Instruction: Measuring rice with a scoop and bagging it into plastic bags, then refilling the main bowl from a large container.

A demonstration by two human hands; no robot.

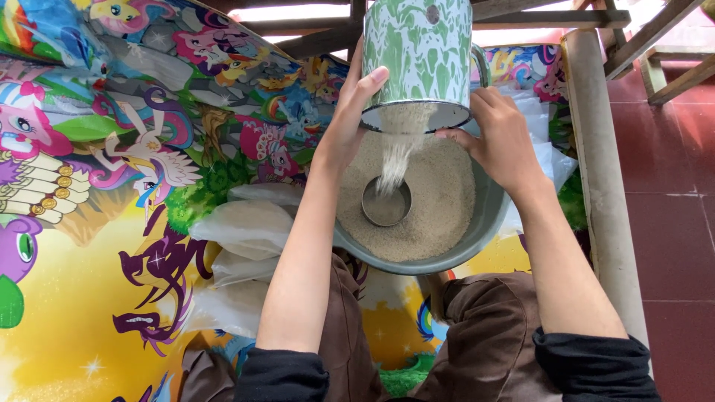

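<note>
The person held a green-and-white marbled enamel mug [419, 56] tipped above a grey metal basin [488, 216]. The left hand [348, 123] was clamped on the mug's side, thumb up near the rim. The right hand [500, 138] was closed around the handle side, fingertips at the rim. White rice [439, 201] streamed from the mug into a small round metal cup [386, 202] sunk in the grain near the basin's middle. Filled clear plastic bags [242, 231], apparently of rice, lay just beside the basin's left edge on a colourful cartoon mat [82, 260]. A pale post [603, 186] stood along the mat's right edge.
</note>
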